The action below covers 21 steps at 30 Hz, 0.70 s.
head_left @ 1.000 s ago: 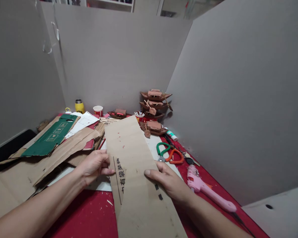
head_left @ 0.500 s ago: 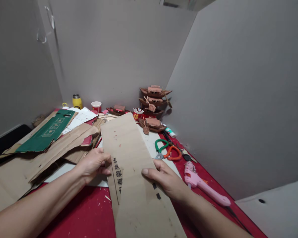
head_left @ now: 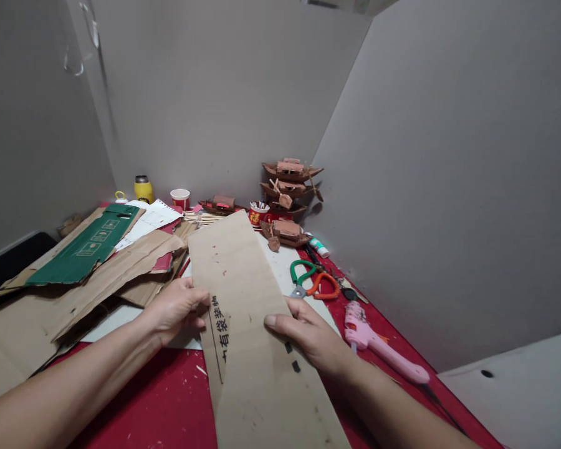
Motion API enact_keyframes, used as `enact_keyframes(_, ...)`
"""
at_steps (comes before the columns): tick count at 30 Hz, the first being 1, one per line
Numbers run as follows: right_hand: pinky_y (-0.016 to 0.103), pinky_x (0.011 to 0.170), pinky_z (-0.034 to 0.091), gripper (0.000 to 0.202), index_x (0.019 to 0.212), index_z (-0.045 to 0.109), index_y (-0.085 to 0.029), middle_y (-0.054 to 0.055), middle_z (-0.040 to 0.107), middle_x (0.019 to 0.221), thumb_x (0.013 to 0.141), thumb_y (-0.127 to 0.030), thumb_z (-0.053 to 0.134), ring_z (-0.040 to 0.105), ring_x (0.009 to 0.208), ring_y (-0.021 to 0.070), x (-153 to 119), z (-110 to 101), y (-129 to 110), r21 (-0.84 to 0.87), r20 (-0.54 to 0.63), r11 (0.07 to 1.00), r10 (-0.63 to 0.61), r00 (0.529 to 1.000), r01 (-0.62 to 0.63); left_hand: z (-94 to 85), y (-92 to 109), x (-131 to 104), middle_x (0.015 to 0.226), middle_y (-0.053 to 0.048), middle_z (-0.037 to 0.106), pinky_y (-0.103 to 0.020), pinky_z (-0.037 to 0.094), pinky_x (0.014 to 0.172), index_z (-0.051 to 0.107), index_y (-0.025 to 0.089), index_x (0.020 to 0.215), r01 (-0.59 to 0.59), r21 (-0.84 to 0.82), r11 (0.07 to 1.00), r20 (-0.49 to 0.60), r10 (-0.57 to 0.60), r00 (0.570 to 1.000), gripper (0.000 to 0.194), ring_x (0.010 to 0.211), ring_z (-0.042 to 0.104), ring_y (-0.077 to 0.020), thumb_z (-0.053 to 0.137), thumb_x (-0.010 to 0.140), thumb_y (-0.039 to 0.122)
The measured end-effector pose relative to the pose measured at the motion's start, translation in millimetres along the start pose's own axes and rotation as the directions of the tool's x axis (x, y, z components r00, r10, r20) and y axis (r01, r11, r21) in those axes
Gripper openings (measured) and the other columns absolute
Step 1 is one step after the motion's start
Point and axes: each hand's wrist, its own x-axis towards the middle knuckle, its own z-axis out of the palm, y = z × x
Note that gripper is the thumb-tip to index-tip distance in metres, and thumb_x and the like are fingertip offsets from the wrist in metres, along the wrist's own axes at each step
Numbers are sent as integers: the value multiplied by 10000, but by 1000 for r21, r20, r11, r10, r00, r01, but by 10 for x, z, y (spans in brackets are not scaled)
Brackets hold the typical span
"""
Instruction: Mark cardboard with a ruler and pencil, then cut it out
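Note:
A long brown cardboard sheet (head_left: 243, 274) with black printed characters stretches from the near edge of view toward the middle of the table. My left hand (head_left: 180, 312) pinches its left edge, thumb and fingers closed on it. On the opposite edge my right hand (head_left: 308, 333) grips the sheet, thumb lying on top and the other fingers partly hidden beneath. Just right of the sheet lie scissors (head_left: 303, 284) with one green and one orange handle. A pink glue gun (head_left: 383, 349) rests beyond my right hand.
Brown model boats (head_left: 290, 187) stand stacked at the back corner by the walls. Red paper cups (head_left: 258, 215), a yellow bottle (head_left: 143, 189) and thin sticks (head_left: 203, 218) are at the back. Torn cardboard with a green piece (head_left: 88, 246) covers the left. A white-green tube (head_left: 318, 247) lies right.
The whole view has shifted very slightly. Both hands keep their hold on the cardboard sheet, with no other clear movement.

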Motion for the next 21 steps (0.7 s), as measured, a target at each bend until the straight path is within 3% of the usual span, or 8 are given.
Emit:
enact_keyframes(5,230,535,433,237,751,652,-156,2,656,669,689,-371,731,574,579,134,64,-76,19,59,1,998,27,1000,-27,-73,72,21,592,12,595,-137,415,351,616,117,650,26,-11,1000,44,-26,999,217,451,488,-68,569,474,0)
enact_keyframes(10,236,551,481,306,820,702,-143,23,699,665,635,-362,808,638,577,149,161,-137,11,235,46,968,75,996,-84,-139,143,5,678,-36,661,-174,432,360,667,125,827,54,-68,996,150,-43,988,163,471,558,-102,682,752,270)
enact_keyframes(13,243,578,512,328,855,717,-135,43,724,702,643,-361,823,667,594,155,202,-132,32,281,106,955,70,992,-97,-113,80,-23,596,-37,649,-193,399,337,666,114,834,109,-44,993,253,-95,963,256,386,527,-106,714,780,359)
enact_keyframes(17,256,601,537,347,944,716,-149,50,746,758,685,-358,817,690,628,165,231,-102,76,312,126,948,24,992,-63,-55,-26,-49,734,-53,700,-176,359,349,662,145,973,186,-69,980,350,-151,925,343,487,607,-136,797,681,265)
enact_keyframes(21,261,607,545,344,996,709,-163,58,761,838,736,-374,792,695,627,160,254,-93,113,302,96,953,-13,995,-17,-49,-40,-46,683,-23,679,-170,352,340,676,147,879,92,-63,994,359,-64,931,292,432,557,-105,768,601,143)
